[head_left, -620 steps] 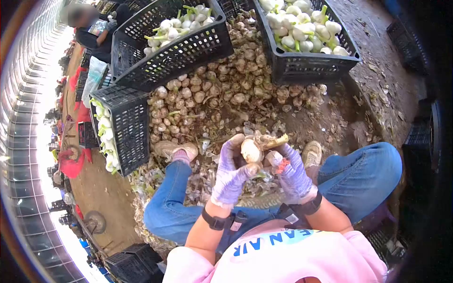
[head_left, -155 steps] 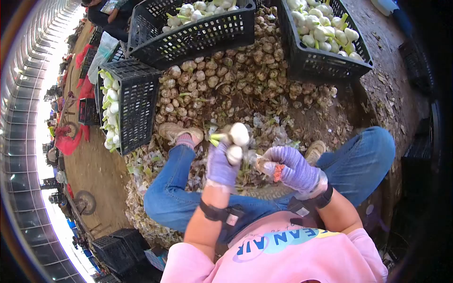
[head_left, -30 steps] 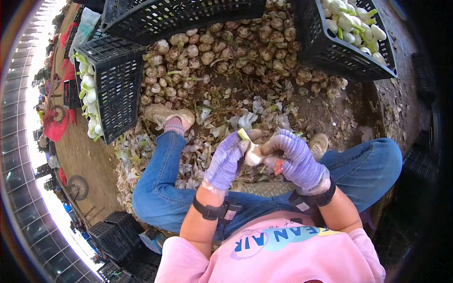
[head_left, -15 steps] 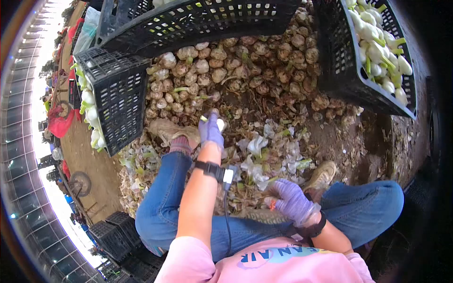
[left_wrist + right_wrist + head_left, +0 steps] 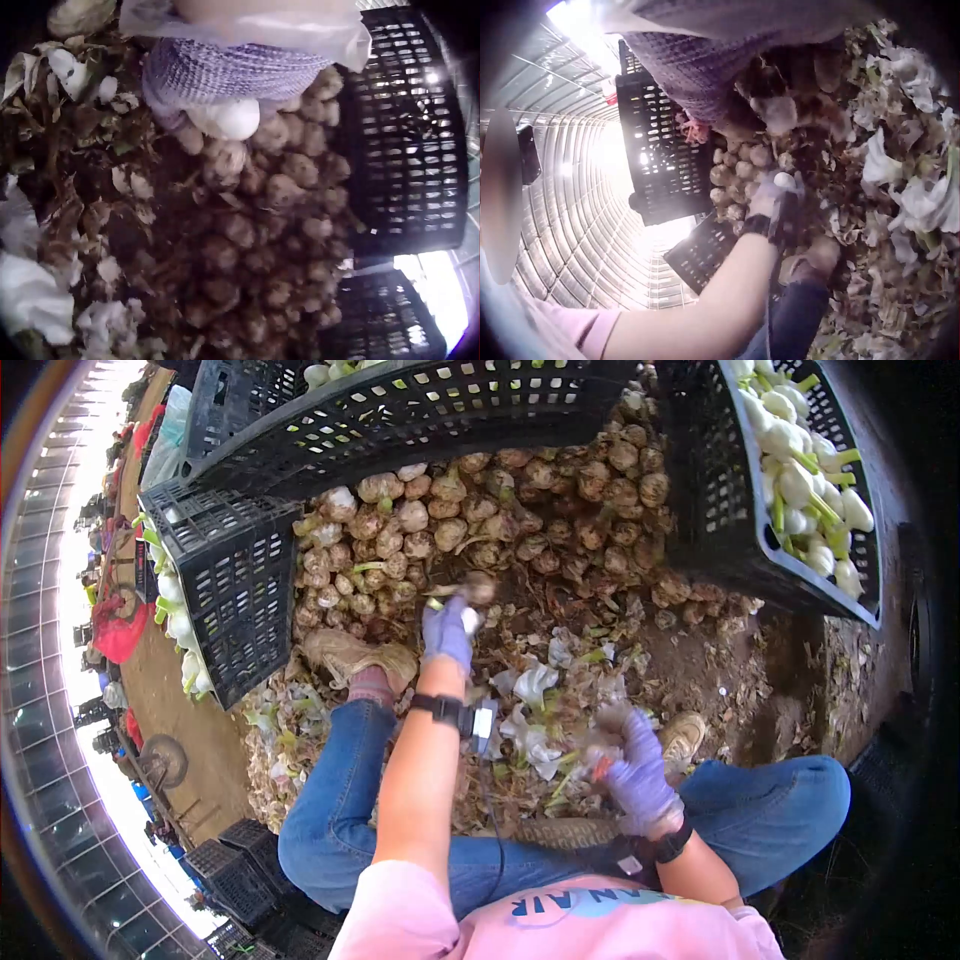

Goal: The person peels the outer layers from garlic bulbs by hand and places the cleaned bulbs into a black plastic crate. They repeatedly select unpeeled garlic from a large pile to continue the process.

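Note:
My left hand (image 5: 448, 635), in a purple knit glove, reaches to the front of the heap of unpeeled garlic bulbs (image 5: 430, 525). It grips a peeled white garlic bulb (image 5: 236, 118), whose cut green stem shows past the fingers in the head view. A brown unpeeled bulb (image 5: 480, 588), blurred, sits right at its fingertips. My right hand (image 5: 638, 770), also gloved and blurred by motion, hovers above the litter of skins with thumb and fingers spread apart. Papery garlic skin (image 5: 780, 114) shows just beyond its fingers in the right wrist view. An orange-red patch marks that glove.
Black slotted crates stand round the heap: a left crate (image 5: 240, 580), a back crate (image 5: 420, 435) and a right crate (image 5: 715, 480). White peeled garlic (image 5: 800, 480) fills the right one. Peeled skins (image 5: 535, 690) cover the ground between my shoes (image 5: 360, 660).
Over the last second the hands have parted: the left went forward to the heap with the peeled garlic, the right drew back. Since half a second ago the right fingers have spread and risen slightly.

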Demonstrator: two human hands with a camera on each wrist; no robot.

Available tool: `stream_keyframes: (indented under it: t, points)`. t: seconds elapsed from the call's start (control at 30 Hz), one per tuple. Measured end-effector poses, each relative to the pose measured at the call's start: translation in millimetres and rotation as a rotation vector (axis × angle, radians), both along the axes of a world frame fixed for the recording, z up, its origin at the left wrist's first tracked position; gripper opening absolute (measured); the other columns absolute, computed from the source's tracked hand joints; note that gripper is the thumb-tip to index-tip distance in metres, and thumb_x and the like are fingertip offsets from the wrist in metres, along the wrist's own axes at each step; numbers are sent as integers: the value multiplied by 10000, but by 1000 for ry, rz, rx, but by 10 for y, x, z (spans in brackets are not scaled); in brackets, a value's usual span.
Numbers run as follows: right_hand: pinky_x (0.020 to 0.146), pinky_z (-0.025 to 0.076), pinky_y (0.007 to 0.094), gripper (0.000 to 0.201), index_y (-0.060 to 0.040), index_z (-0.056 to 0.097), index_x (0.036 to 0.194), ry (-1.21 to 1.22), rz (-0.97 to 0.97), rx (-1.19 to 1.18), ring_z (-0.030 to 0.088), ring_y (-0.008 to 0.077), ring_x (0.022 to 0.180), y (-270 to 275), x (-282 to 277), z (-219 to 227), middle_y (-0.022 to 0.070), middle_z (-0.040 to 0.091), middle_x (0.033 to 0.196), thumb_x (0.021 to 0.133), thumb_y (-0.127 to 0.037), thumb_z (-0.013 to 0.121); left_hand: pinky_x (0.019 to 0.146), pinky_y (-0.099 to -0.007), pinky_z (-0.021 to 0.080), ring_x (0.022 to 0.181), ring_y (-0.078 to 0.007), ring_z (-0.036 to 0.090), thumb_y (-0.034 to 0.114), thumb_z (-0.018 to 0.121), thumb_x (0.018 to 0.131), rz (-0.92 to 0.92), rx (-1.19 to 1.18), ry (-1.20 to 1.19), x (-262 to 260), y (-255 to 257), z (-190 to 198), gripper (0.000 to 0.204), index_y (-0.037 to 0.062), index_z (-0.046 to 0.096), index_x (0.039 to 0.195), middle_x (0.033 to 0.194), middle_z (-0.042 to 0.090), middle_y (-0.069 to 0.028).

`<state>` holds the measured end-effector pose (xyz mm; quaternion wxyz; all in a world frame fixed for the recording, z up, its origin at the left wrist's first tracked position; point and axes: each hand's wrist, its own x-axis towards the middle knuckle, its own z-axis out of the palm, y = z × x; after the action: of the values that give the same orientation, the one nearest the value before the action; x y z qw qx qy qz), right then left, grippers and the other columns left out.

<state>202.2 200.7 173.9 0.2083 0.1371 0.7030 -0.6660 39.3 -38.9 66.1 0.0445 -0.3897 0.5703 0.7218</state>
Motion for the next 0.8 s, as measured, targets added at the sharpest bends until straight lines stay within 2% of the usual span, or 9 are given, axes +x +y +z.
stream_keyframes:
  t: [0.1,0.2,0.27,0.33,0.37,0.4,0.53,0.7,0.8]
  points:
    - [894,411,329,414,-6,511,1156,252,-151,104,538,255,991,-25,12,-28,131,535,1039,783,-138,636,676,-249,503,840,-144,594,193,693,778,-430,197,110,406,268,595,324,45,566,1037,971,616,-59]
    - [912,405,302,446,-9,464,1209,283,-282,-151,530,211,1000,-60,2,209,98,528,1074,812,-126,630,754,-245,474,876,-119,581,200,694,781,-764,233,132,813,565,1378,323,40,580,1037,945,625,-35]
    - [894,424,286,427,-20,453,1206,-11,-328,-454,523,171,998,-39,55,495,71,522,1083,837,-147,625,813,-261,464,928,-121,560,236,720,765,-870,197,44,1065,622,1584,477,25,533,1150,1047,598,-52]
    - [854,450,276,378,-41,467,1171,-50,-346,-469,527,147,980,-32,157,614,45,522,1079,846,-159,620,854,-272,453,1010,-127,530,237,751,737,-828,266,209,1313,736,2025,637,18,455,1257,1150,552,-73]
    - [795,460,261,338,-55,477,1144,-63,-345,-578,542,136,925,-26,234,659,38,537,1035,847,-141,613,901,-276,427,1087,-135,488,228,781,702,-939,69,289,1439,717,1897,764,13,385,1319,1229,500,-76]
    - [736,470,246,299,-69,488,1116,-81,-340,-687,557,124,870,-36,314,697,32,551,990,847,-123,607,932,-292,408,1111,-148,473,193,787,689,-855,159,342,1552,773,1975,781,11,376,1328,1237,492,-72]
    - [815,463,258,315,-31,528,1123,16,-335,-545,528,112,974,-18,541,858,30,553,1054,843,-148,614,942,-313,405,1123,-186,484,165,799,657,-863,-221,492,1883,723,2154,746,29,421,1285,1241,493,-101]
    - [800,463,250,395,13,545,1119,117,-257,-542,569,108,891,-24,556,1121,64,607,996,805,-190,673,889,-368,455,1069,-318,544,110,803,595,-967,-716,677,2116,706,2369,710,42,466,1217,1184,514,-177]
    - [717,493,226,384,-18,576,1091,87,-186,-523,597,99,832,8,575,1169,42,625,960,791,-225,697,894,-370,454,1076,-321,540,101,801,592,-952,-799,804,2163,718,2450,699,39,474,1206,1182,516,-177]
